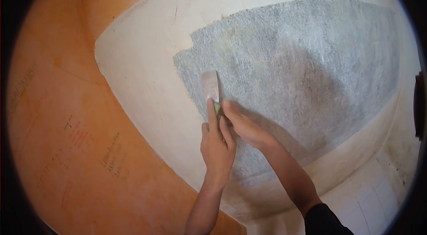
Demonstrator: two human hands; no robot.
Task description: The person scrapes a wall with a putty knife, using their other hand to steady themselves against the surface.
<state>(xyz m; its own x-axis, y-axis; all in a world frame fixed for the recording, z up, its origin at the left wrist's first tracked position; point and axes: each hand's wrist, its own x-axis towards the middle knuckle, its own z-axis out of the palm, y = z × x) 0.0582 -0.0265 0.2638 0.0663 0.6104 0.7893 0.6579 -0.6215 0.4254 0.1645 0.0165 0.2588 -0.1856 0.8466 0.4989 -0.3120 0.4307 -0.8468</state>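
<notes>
A scraper (210, 84) with a wide metal blade and a green handle lies against a rough grey patch (275, 70) on the wall, near the patch's left edge. My left hand (217, 146) is wrapped round the handle from below, one finger stretched up along it toward the blade. From the right, my right hand (240, 124) closes on the same handle just under the blade. The two hands are close together, and their fingers hide most of the handle.
Smooth white wall (138, 61) surrounds the grey patch. Orange wall (89, 101) with handwriting lies to the left. White tiles (364, 204) show at the lower right, and a dark object (419, 106) stands at the right edge.
</notes>
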